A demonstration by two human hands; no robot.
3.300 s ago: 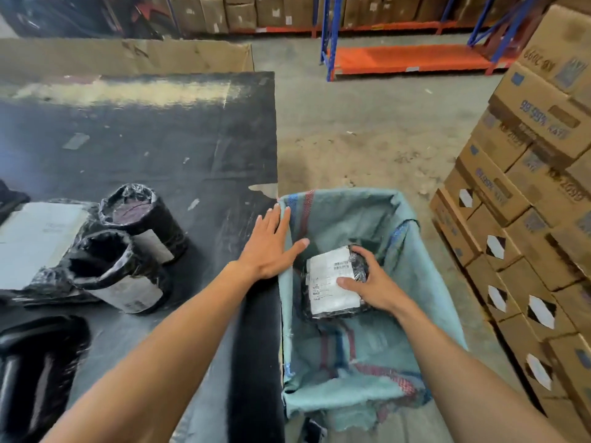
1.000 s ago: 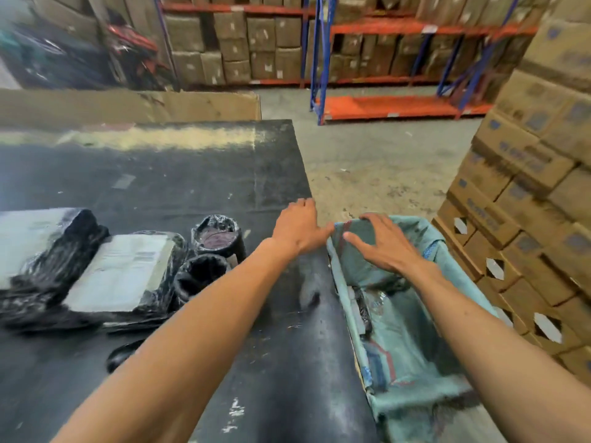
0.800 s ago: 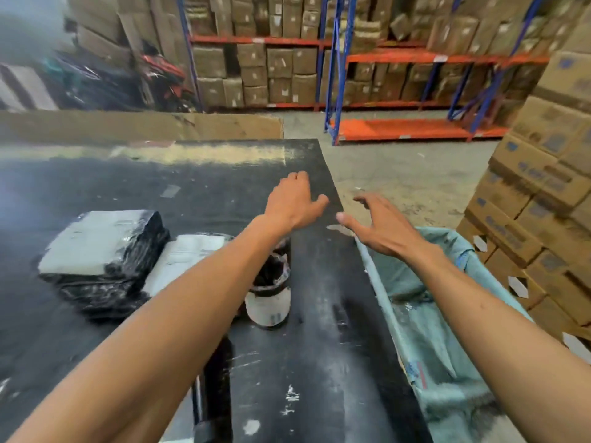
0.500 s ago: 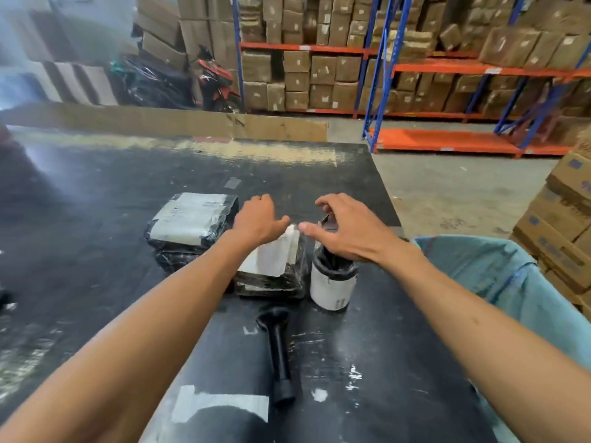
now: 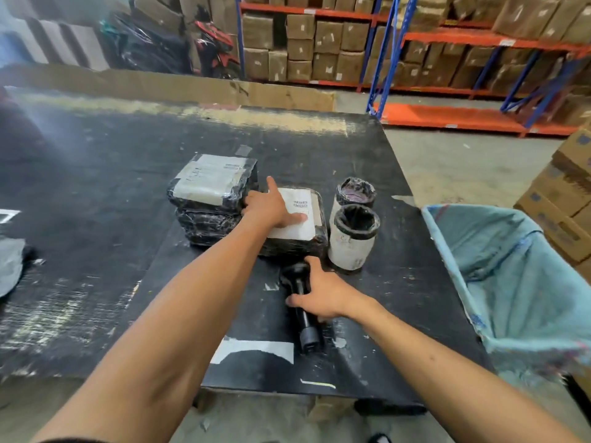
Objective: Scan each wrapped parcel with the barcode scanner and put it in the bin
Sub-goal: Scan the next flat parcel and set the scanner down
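Note:
A flat black-wrapped parcel (image 5: 303, 233) with a white label lies mid-table; my left hand (image 5: 271, 207) rests flat on its label, fingers spread. Left of it sits a taller wrapped parcel stack (image 5: 211, 193). Two round wrapped parcels stand to the right, the near one (image 5: 353, 243) in front of the far one (image 5: 355, 193). The black barcode scanner (image 5: 303, 318) lies on the table below the flat parcel, and my right hand (image 5: 323, 294) closes around its handle. The blue-green sack bin (image 5: 511, 282) hangs open at the table's right edge.
The black table (image 5: 96, 187) has a cardboard wall along its far side. Stacked cartons (image 5: 563, 199) stand right of the bin. Orange and blue shelving (image 5: 447, 59) with boxes fills the background. Grey wrapping (image 5: 9, 266) lies at the left edge.
My right hand left the sack, passed over the round parcels and came down on the scanner. My left hand moved from the table's edge onto the flat parcel. The view swung left.

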